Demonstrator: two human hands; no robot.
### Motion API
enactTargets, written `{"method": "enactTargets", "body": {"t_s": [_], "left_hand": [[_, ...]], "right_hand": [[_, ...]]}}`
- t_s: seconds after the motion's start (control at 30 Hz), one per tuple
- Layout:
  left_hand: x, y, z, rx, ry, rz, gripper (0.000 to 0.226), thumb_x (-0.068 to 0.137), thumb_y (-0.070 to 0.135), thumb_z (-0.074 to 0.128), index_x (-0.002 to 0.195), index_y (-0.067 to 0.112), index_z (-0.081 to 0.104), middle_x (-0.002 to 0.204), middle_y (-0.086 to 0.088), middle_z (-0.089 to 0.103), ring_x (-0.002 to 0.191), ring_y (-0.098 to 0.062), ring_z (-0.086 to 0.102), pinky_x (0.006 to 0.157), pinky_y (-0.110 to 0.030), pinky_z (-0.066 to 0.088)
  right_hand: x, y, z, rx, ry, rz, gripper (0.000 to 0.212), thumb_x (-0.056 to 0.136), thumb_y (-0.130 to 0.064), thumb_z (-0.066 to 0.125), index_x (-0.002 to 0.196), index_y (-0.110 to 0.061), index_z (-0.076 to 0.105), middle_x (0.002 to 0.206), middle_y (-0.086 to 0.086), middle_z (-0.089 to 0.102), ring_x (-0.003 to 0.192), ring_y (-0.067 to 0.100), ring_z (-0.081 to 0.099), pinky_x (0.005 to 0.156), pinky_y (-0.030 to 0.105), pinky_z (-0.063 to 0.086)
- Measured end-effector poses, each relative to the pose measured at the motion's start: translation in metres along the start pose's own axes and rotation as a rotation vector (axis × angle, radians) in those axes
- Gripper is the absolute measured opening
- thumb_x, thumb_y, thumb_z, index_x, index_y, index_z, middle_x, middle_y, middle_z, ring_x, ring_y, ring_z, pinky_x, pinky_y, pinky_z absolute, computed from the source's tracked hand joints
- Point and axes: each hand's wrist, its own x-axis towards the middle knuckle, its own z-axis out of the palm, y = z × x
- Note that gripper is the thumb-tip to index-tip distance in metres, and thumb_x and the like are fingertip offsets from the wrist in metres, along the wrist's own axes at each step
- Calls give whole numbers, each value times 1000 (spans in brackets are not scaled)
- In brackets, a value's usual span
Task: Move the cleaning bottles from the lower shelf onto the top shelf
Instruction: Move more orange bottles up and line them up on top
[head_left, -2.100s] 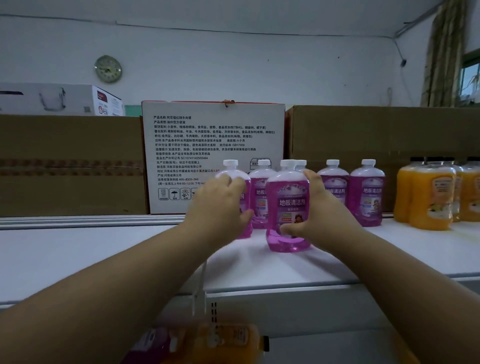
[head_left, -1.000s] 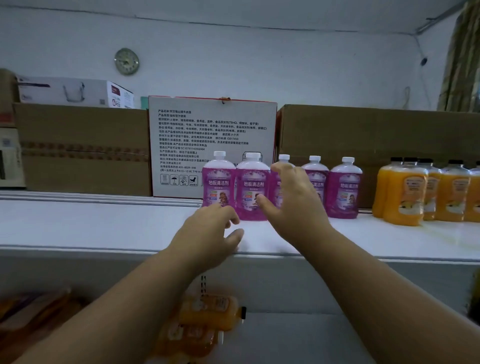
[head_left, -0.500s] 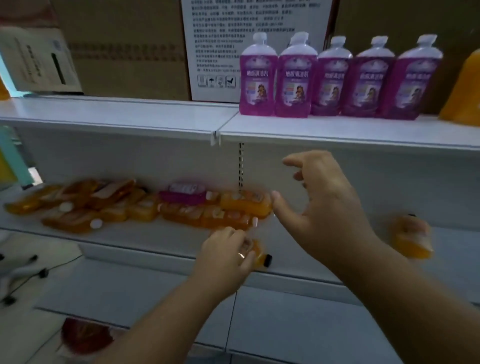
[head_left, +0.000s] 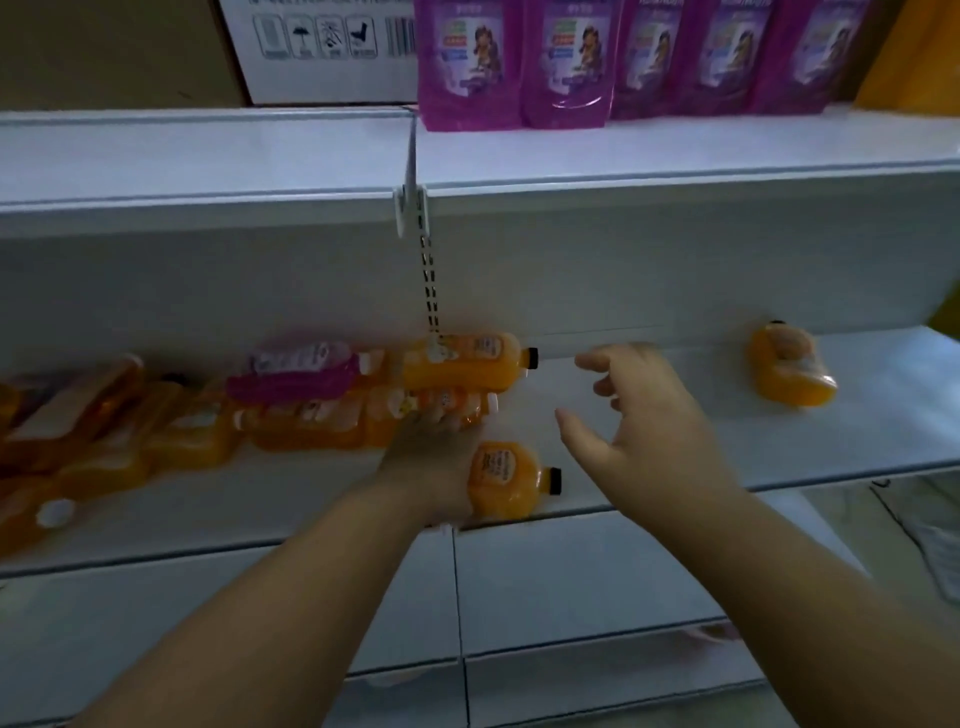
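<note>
Several purple cleaning bottles (head_left: 470, 62) stand in a row on the white top shelf (head_left: 675, 182). On the lower shelf (head_left: 701, 457) several orange bottles lie in a pile, with one purple bottle (head_left: 296, 374) lying on top. My left hand (head_left: 431, 457) reaches into the pile's right end; its fingers touch a white-capped orange bottle (head_left: 467, 402), and their grip is hidden. Just right of that hand's wrist lies another orange bottle (head_left: 504, 483) at the front edge. My right hand (head_left: 639, 415) hovers with spread fingers, holding nothing, right of a black-capped orange bottle (head_left: 462, 366).
A single orange bottle (head_left: 792, 369) lies on the lower shelf at the right. Behind the purple row stand a white printed box (head_left: 322, 41) and brown cartons (head_left: 104, 47). A slotted upright strip (head_left: 428, 280) runs down the back panel.
My view dropped from the top shelf to the lower one. Both hands left the purple bottles standing up there and came down; the left reached deeper into the pile of bottles.
</note>
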Motion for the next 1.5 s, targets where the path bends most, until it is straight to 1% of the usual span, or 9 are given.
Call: {"method": "enactTargets", "body": {"t_s": [0.27,0.57,0.73,0.83,0.97,1.1,1.27,1.37,1.5], "left_hand": [[-53,-8,-4,-882,296,-245,73,46,74,73,107,45,46,103,22,57,92,-1,56,70,-27,48],[-110,-28,-42,-1647,487,-557,133,29,106,43,134,24,49,121,-17,64,108,-41,63,91,-64,50],[-119,-28,-52,-1640,539,-529,108,38,103,51,122,35,58,109,-13,70,100,-35,69,88,-63,53],[-118,-30,-57,-1631,560,-557,113,37,102,53,120,26,61,105,-18,70,98,-37,69,87,-64,53],[-115,-36,-54,-1634,573,-573,112,40,101,53,121,24,61,107,-19,70,98,-38,68,87,-65,53],[-111,-30,-45,-1678,522,-576,108,39,101,54,118,28,61,106,-14,71,99,-34,69,87,-61,54],[-108,-23,-39,-1648,495,-500,90,47,96,58,108,31,65,88,1,75,85,-18,73,70,-39,57],[-112,-20,-41,-1612,505,-436,59,60,90,54,91,43,71,86,-1,75,82,-17,73,67,-40,57],[-122,-14,-42,-1651,490,-336,59,57,84,64,93,38,72,82,-4,74,78,-22,72,64,-43,58]], "right_hand": [[16,-4,34,72,57,141,38,84,-44,64,118,-34,51,108,-16,47,87,-6,51,66,10,35],[77,-1,128,123,-311,251,62,86,-46,64,141,-34,39,135,6,41,99,21,53,70,24,40],[127,3,165,-75,-568,288,80,90,-57,54,154,-38,10,163,13,-3,139,46,27,102,55,42],[141,7,176,-183,-616,260,70,94,-55,48,153,-23,27,161,16,10,145,42,11,116,56,16],[138,2,175,-238,-633,97,53,89,-23,61,139,-17,44,141,12,40,135,44,29,107,58,33],[127,15,173,-37,-315,275,22,87,-39,60,105,-26,62,128,5,44,125,32,40,96,45,42],[115,12,151,335,-280,484,66,72,-28,78,131,-36,50,129,8,51,79,22,57,54,22,41],[90,4,138,504,-216,424,39,71,-22,79,102,-39,61,90,-12,64,87,20,64,62,28,48],[49,-1,123,914,-90,642,66,64,-23,86,110,-50,48,105,-9,64,97,18,65,82,44,54]]}}
